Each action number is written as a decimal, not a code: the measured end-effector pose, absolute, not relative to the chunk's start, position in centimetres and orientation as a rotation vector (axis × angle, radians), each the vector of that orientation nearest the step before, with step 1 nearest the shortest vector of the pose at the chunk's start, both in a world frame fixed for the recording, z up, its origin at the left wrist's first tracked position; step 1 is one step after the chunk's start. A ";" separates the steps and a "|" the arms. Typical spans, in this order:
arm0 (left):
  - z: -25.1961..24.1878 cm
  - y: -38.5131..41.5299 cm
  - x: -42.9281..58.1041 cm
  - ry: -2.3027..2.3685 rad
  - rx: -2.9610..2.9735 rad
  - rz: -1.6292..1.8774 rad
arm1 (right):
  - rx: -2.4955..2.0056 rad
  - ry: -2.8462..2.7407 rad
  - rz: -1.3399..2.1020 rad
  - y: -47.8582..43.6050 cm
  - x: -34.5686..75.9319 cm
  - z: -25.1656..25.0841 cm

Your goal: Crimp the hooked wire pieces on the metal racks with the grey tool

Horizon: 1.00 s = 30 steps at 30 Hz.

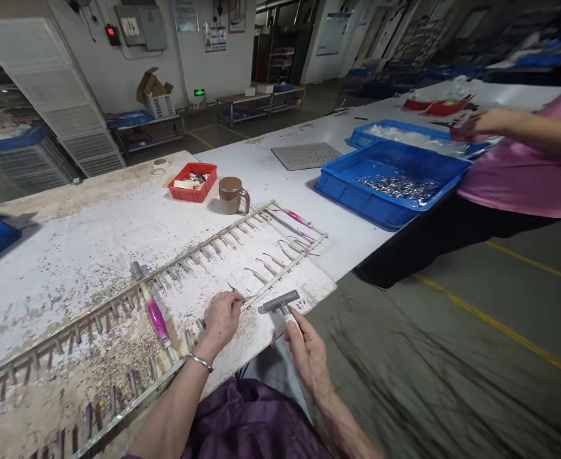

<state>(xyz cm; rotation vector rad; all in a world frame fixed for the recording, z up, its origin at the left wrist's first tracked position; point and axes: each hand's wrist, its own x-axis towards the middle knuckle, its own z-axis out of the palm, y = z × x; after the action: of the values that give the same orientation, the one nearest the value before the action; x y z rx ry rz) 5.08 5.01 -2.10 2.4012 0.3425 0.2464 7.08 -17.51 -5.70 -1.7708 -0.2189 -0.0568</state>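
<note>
Left hand (223, 319): fingertips pinched on a thin metal piece (236, 294), too small to identify, at the near rail of the peg rack (204, 246).
Right hand (305, 349): closed round a grey T-headed tool (280, 301), over the near edge of the tabletop (70, 242); open floor (452, 357) to the right.
The rack's left end is cut off.

Left grip (220, 319) pinched shut — right grip (306, 354) clenched.

1 thin metal hook (236, 294), small and dark, pinched at fingertips of left hand (220, 319). 1 grey T-headed tool (280, 301), white-handled, upright in right hand (306, 354), head level above fingers.
</note>
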 end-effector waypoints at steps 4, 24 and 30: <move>-2.8 5.0 5.2 0.230 2.507 0.234 | -1.938 -0.402 -0.204 -18.0 7.3 -4.4; -3.4 4.8 5.0 0.151 2.591 0.265 | -2.008 -0.989 -0.749 -15.9 8.9 -0.9; -4.1 4.7 4.9 0.158 2.568 0.333 | -2.119 -1.052 -0.594 -15.6 8.9 -0.5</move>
<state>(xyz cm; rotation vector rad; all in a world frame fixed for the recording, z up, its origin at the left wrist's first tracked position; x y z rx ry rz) 4.89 4.73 -4.14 2.5678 0.1580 0.3326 8.90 -15.63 -0.48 -2.1189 -1.0516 -0.5945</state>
